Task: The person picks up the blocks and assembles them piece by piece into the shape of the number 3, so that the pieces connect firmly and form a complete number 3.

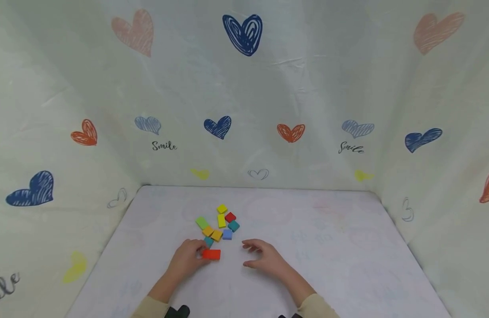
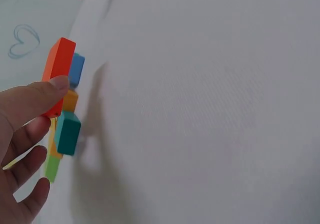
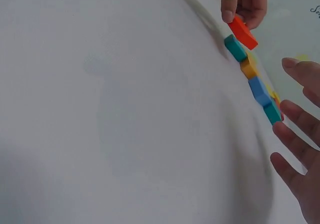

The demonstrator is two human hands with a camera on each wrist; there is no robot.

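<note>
Between thumb and fingers, my left hand (image 1: 187,257) pinches a long red-orange block (image 1: 211,254) by its left end. In the left wrist view the thumb lies across the face of that block (image 2: 60,59). Just behind it on the table is a teal block (image 1: 208,241), close to the fingertips. My right hand (image 1: 266,257) is to the right, fingers spread and slightly bent, holding nothing, its fingertips facing the red-orange block across a gap. A blue block (image 1: 227,234) is the nearest block on the table to the right hand.
Beyond the hands lie two orange blocks (image 1: 217,235), a green block (image 1: 202,222), two yellow blocks (image 1: 221,220), a small red block (image 1: 230,217) and a second teal block (image 1: 234,226). They rest on a white table (image 1: 327,265). A heart-printed curtain (image 1: 248,88) surrounds its back and sides.
</note>
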